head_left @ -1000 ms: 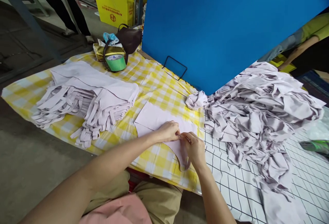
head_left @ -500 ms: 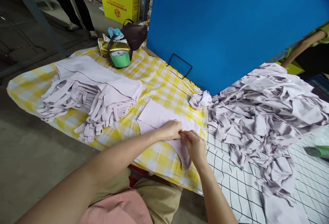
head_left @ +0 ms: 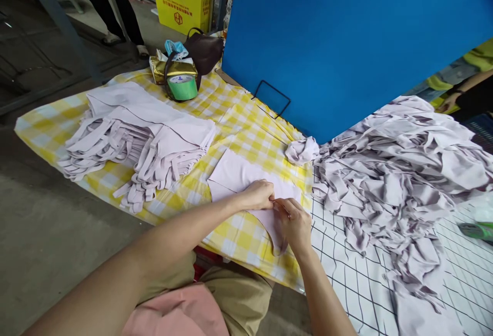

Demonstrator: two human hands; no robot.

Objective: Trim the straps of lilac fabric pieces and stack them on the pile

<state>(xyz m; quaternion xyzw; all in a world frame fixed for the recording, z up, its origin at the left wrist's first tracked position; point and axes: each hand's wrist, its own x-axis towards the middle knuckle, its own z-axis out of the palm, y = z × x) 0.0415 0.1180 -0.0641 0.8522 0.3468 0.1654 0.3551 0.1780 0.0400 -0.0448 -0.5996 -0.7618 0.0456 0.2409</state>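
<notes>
A pale lilac garment (head_left: 241,170) lies spread on the yellow checked cloth in front of me, one narrow end hanging down toward my lap. My left hand (head_left: 260,194) is closed in a pinch on its near edge. Right beside it, my right hand (head_left: 295,220) pinches the same edge, thumb and fingertips together. The two hands touch or nearly touch, and the bit of fabric between the fingertips is hidden. To the left is a neat stack of similar garments (head_left: 154,115), with straps or narrow bands drooping from its near side.
A loose heap of lilac garments (head_left: 389,166) covers the right side, on a white grid-lined cloth (head_left: 346,269). A blue panel (head_left: 327,43) rises behind. Green tape (head_left: 183,88) and a dark bag (head_left: 206,51) sit at the back left. A co-worker's hand (head_left: 449,104) is beyond the heap.
Both my hands stay pinched on the garment, with only slight finger motion. The view has shifted a little. Beyond the heap, the co-worker's arm has moved, and its hand now shows.
</notes>
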